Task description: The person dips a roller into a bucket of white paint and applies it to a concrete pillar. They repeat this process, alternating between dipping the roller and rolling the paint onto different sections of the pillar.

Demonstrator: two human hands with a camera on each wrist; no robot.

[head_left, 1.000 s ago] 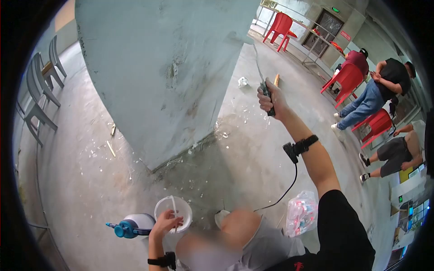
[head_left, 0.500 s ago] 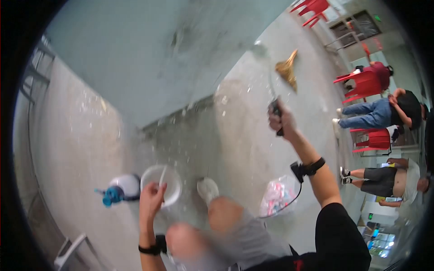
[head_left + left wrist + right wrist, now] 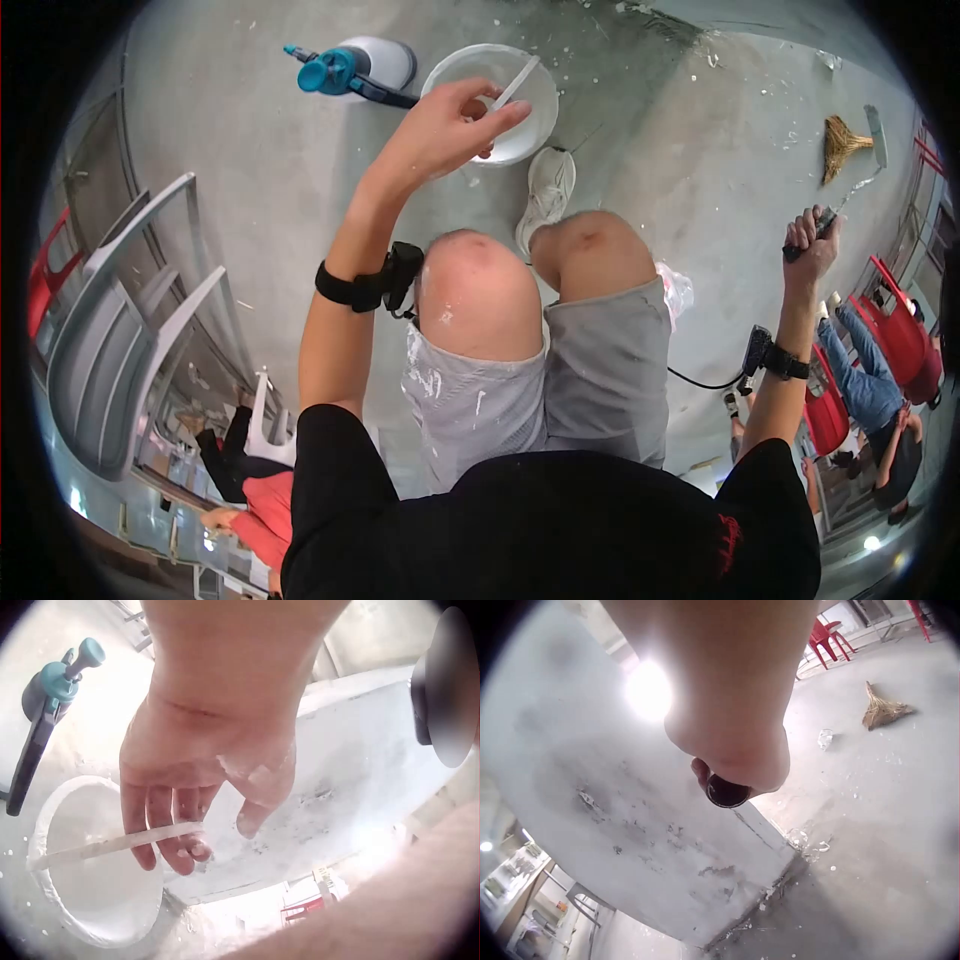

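In the head view my left hand [image 3: 450,130] holds the pale handle [image 3: 517,84] of a white bucket [image 3: 545,115] with curled fingers. The left wrist view shows the hand [image 3: 210,765] over the bucket's rim [image 3: 45,817], fingers hooked around the handle [image 3: 112,846]. Out to the right, my right hand [image 3: 815,245] grips the dark handle [image 3: 793,252] of a roller-like tool, whose thin rod leads to a narrow greenish head [image 3: 877,137]. Below the right hand [image 3: 735,742] in the right wrist view is the handle's dark round end [image 3: 727,793]; the tool's head is hidden there.
A blue-capped bottle [image 3: 375,68] stands beside the bucket. A tan brush-like bundle [image 3: 838,148] lies on the floor. The pale, stained slab or pillar [image 3: 630,825] rises close by. Grey chairs [image 3: 100,370] are at left, red chairs [image 3: 895,325] and people at right.
The head view has tipped down toward my legs, and most of the slab has left it. The tool's head, earlier by the slab's edge, appears farther right. Both hands keep their holds.
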